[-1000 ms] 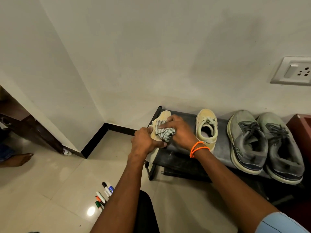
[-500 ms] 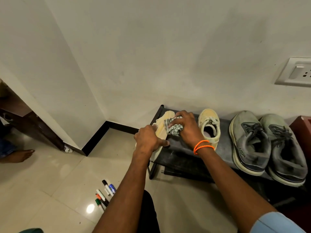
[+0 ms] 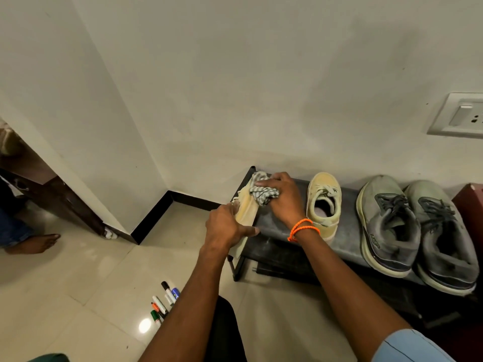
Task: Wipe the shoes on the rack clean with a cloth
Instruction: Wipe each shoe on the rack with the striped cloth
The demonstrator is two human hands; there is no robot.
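A cream-yellow shoe [image 3: 245, 214] is tilted on its side at the left end of the black shoe rack [image 3: 277, 226]. My left hand [image 3: 226, 227] grips its heel end. My right hand [image 3: 281, 198], with an orange band on the wrist, holds a bunched grey striped cloth [image 3: 261, 192] against the shoe's toe end. The matching cream-yellow shoe [image 3: 324, 205] stands upright on the rack just right of my right hand. Two grey sneakers [image 3: 386, 223] [image 3: 444, 236] sit side by side further right.
Several marker pens [image 3: 164, 301] lie on the tiled floor left of my left arm. A person's bare foot [image 3: 34, 242] is at the far left by a dark wooden frame. A wall socket [image 3: 460, 114] is at upper right. A dark red object [image 3: 470, 205] borders the rack's right end.
My right hand has slid the cloth along the tilted shoe from its middle toward the toe end by the wall. My left hand keeps its grip on the heel.
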